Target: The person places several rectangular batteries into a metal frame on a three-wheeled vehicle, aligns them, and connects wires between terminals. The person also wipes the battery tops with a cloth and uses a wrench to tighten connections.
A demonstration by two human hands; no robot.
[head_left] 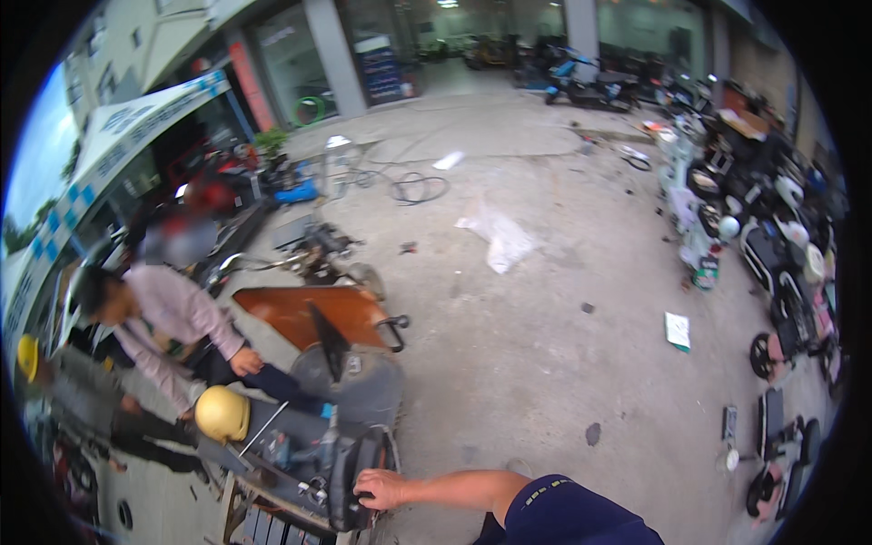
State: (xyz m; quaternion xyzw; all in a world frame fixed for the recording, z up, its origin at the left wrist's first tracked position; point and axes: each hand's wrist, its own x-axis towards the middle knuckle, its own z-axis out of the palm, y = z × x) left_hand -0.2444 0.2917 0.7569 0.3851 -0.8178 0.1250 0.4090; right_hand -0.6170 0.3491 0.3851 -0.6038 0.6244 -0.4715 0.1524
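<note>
One hand (pixel 380 489) shows in the picture. It comes in from the lower edge on a bare arm with a dark blue sleeve. I cannot tell for sure if it is the left or the right hand; the arm reaches to the left across the body. The other hand is out of the picture.

The hand rests on top of a black scooter seat (pixel 352 477), near the bottom, a bit left of the middle. The fingers curl down over the seat's edge, so the hand looks partly closed on it, not flat.

The step looks like getting hold of the seat, to steady it or lift it. I think the next move needs a firm grip on the edge, and care with the loose tools and parts lying just left of the seat.

Counting the things nearby:
- One round yellow helmet (pixel 222 413), just left of the seat.
- One more yellow helmet (pixel 28 355), far to the left edge.
- One brown-orange panel (pixel 304 313), lying farther off, behind the seat.
- Two people (pixel 168 313) on the left, one bending in a pale pink top, one crouching lower down.
- One white sheet (pixel 501 241) on the concrete floor (pixel 545 363), farther away.
- One small green and white booklet (pixel 678 331) on the floor to the right.
- Many parked scooters (pixel 772 236) along the right side, too many and too packed to count.
</note>
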